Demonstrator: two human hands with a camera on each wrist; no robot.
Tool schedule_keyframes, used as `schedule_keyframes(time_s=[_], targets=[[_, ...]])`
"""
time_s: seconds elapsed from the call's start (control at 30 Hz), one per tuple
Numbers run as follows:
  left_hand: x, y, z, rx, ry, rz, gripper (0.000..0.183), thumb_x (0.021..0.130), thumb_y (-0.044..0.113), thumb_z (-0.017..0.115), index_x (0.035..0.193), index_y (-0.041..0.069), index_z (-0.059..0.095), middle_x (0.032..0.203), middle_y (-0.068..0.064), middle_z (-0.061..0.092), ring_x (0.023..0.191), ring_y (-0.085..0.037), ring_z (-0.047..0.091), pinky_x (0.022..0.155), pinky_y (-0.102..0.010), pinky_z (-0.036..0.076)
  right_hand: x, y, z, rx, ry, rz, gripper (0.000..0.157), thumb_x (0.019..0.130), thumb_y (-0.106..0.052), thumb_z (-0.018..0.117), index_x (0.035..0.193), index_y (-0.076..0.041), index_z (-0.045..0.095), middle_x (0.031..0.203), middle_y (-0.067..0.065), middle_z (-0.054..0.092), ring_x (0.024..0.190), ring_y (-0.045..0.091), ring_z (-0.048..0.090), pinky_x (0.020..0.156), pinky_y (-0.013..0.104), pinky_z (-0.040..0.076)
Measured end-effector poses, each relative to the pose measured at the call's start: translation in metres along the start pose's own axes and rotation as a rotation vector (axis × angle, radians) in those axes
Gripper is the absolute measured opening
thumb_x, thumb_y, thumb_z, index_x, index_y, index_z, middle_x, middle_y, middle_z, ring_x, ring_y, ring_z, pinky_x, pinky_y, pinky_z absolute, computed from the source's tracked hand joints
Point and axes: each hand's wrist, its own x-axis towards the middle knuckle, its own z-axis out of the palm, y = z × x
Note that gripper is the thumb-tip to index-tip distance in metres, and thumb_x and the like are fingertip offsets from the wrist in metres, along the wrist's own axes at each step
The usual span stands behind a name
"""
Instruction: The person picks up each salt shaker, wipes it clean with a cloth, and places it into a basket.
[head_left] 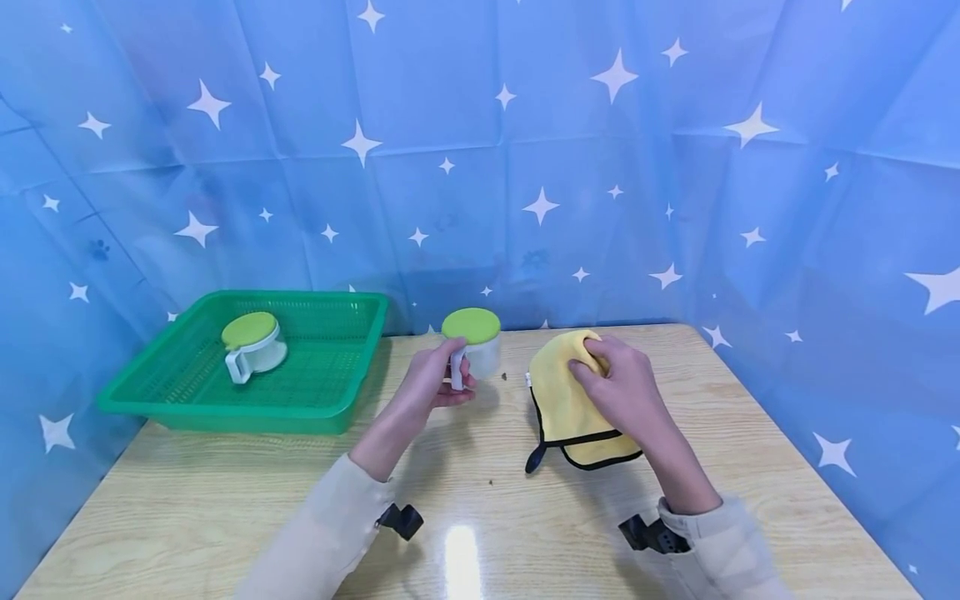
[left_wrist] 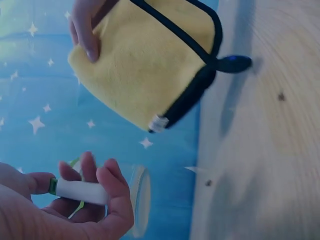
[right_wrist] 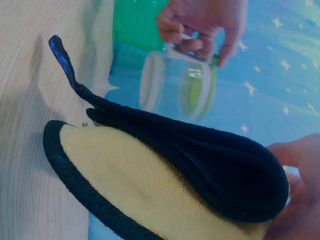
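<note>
My left hand (head_left: 438, 375) grips the white handle of a clear jar (head_left: 483, 354) with a green lid (head_left: 471, 323), held upright above the table. In the left wrist view the fingers curl round the handle (left_wrist: 82, 192) and the thumb lies at its green end. My right hand (head_left: 618, 383) pinches a folded yellow cloth (head_left: 562, 387) by its top. The cloth has black edging and a black hanging loop (head_left: 536, 458), and it droops toward the table to the right of the jar. The right wrist view shows its folds (right_wrist: 130, 175) close up.
A green plastic basket (head_left: 247, 410) stands at the left, holding a second green-lidded jar (head_left: 262, 350) with a white handle. Small dark specks mark the wooden table (head_left: 480, 450). A blue curtain (head_left: 465, 192) with white stars hangs behind and at both sides.
</note>
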Motion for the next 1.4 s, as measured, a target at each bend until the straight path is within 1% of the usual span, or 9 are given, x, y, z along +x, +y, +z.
schedule_keyframes(time_s=[0.1, 0.23, 0.5, 0.57, 0.73, 0.97, 1.17, 1.3, 1.4], targets=[[-0.005, 0.006, 0.009, 0.004, -0.002, 0.038, 0.043, 0.102, 0.039, 0.052, 0.072, 0.009, 0.055, 0.065, -0.003, 0.059, 0.063, -0.016, 0.066, 0.07, -0.03, 0.061, -0.001, -0.003, 0.003, 0.001, -0.007, -0.03, 0.011, 0.096, -0.011, 0.069, 0.089, -0.004, 0.066, 0.076, 0.006, 0.044, 0.06, 0.016, 0.039, 0.055, 0.025, 0.036], [-0.013, 0.011, 0.021, -0.008, -0.011, 0.052, 0.04, 0.1, 0.034, 0.054, 0.068, 0.008, 0.053, 0.061, -0.001, 0.055, 0.059, -0.013, 0.064, 0.07, -0.031, 0.061, -0.003, -0.009, 0.005, -0.01, -0.013, -0.068, 0.023, 0.096, -0.011, 0.069, 0.077, -0.008, 0.058, 0.073, 0.004, 0.036, 0.058, 0.015, 0.034, 0.055, 0.025, 0.033], [-0.029, 0.01, 0.044, -0.032, 0.03, 0.101, 0.042, 0.099, 0.036, 0.055, 0.066, 0.008, 0.055, 0.061, -0.001, 0.057, 0.061, -0.012, 0.066, 0.072, -0.032, 0.063, -0.006, -0.019, 0.007, -0.072, 0.028, -0.137, 0.026, 0.095, -0.011, 0.07, 0.075, -0.01, 0.054, 0.07, 0.003, 0.037, 0.057, 0.014, 0.034, 0.054, 0.026, 0.032], [-0.032, 0.009, 0.047, -0.047, 0.031, 0.117, 0.048, 0.101, 0.041, 0.056, 0.066, 0.008, 0.055, 0.062, -0.002, 0.058, 0.062, -0.013, 0.067, 0.075, -0.033, 0.064, -0.007, -0.021, 0.007, -0.103, 0.044, -0.157, 0.029, 0.095, -0.011, 0.07, 0.073, -0.011, 0.051, 0.07, 0.004, 0.038, 0.057, 0.015, 0.035, 0.054, 0.027, 0.033], [-0.036, 0.005, 0.052, -0.093, 0.027, 0.139, 0.056, 0.102, 0.051, 0.056, 0.066, 0.008, 0.056, 0.063, -0.002, 0.059, 0.065, -0.013, 0.068, 0.079, -0.034, 0.064, -0.009, -0.025, 0.009, -0.164, 0.082, -0.175, 0.026, 0.096, -0.015, 0.069, 0.076, -0.012, 0.052, 0.072, 0.004, 0.043, 0.058, 0.016, 0.038, 0.055, 0.028, 0.034], [-0.039, 0.004, 0.056, -0.125, 0.049, 0.135, 0.052, 0.103, 0.047, 0.055, 0.068, 0.009, 0.06, 0.067, -0.002, 0.064, 0.071, -0.014, 0.069, 0.081, -0.032, 0.063, -0.016, -0.032, 0.019, -0.242, 0.088, -0.224, 0.009, 0.095, -0.015, 0.07, 0.092, -0.008, 0.065, 0.075, 0.004, 0.047, 0.057, 0.013, 0.038, 0.051, 0.026, 0.035], [-0.039, 0.005, 0.057, -0.096, 0.047, 0.12, 0.048, 0.103, 0.045, 0.054, 0.073, 0.009, 0.064, 0.073, -0.002, 0.071, 0.08, -0.017, 0.074, 0.083, -0.035, 0.063, -0.02, -0.034, 0.027, -0.302, 0.04, -0.279, 0.008, 0.095, -0.013, 0.071, 0.094, -0.01, 0.064, 0.08, 0.003, 0.049, 0.057, 0.012, 0.037, 0.051, 0.025, 0.033], [-0.041, 0.008, 0.053, -0.053, 0.003, 0.074, 0.05, 0.103, 0.05, 0.052, 0.08, 0.009, 0.07, 0.08, -0.004, 0.077, 0.083, -0.026, 0.079, 0.077, -0.039, 0.065, -0.02, -0.033, 0.03, -0.329, 0.027, -0.296, 0.007, 0.095, -0.01, 0.071, 0.095, -0.01, 0.064, 0.085, 0.005, 0.053, 0.055, 0.012, 0.038, 0.049, 0.025, 0.033], [-0.043, 0.01, 0.051, -0.067, -0.05, 0.023, 0.053, 0.103, 0.052, 0.051, 0.086, 0.007, 0.072, 0.084, -0.006, 0.078, 0.083, -0.031, 0.08, 0.072, -0.041, 0.065, -0.019, -0.031, 0.031, -0.34, 0.036, -0.294, 0.007, 0.095, -0.009, 0.07, 0.095, -0.01, 0.064, 0.085, 0.006, 0.053, 0.053, 0.012, 0.038, 0.047, 0.025, 0.033]])
